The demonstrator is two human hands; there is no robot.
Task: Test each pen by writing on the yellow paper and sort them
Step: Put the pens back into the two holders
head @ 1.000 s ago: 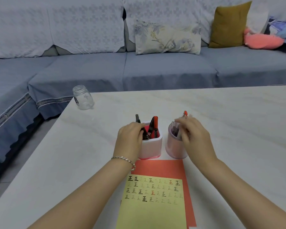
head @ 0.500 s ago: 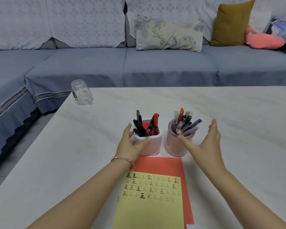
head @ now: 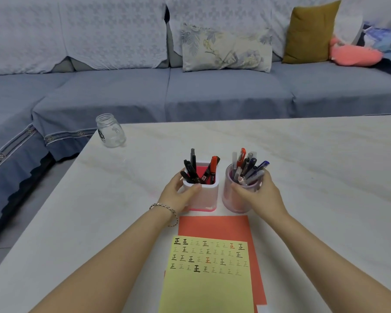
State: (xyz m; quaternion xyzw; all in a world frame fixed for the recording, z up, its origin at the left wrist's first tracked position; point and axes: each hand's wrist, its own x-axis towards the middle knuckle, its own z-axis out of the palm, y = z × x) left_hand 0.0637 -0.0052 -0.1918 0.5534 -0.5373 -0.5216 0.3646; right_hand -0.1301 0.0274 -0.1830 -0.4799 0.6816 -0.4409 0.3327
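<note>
Head view: grips the square white-and-pink plastic holder (head: pixel 207 197) of black and red markers (head: pixel 210 169) with the left hand (head: pixel 178 195), thumb across its near face and fingers curled round its far-left corner. Clasps the round translucent pink cup (head: pixel 231 199) of mixed pens (head: pixel 248 166) just beside it with the right hand (head: pixel 255 195), fingers wrapped round its right wall. Shows the yellow paper (head: pixel 207 290), rows of written marks across its top, lying nearer on a red sheet (head: pixel 215 227) on the pale marble bench (head: pixel 314 177).
</note>
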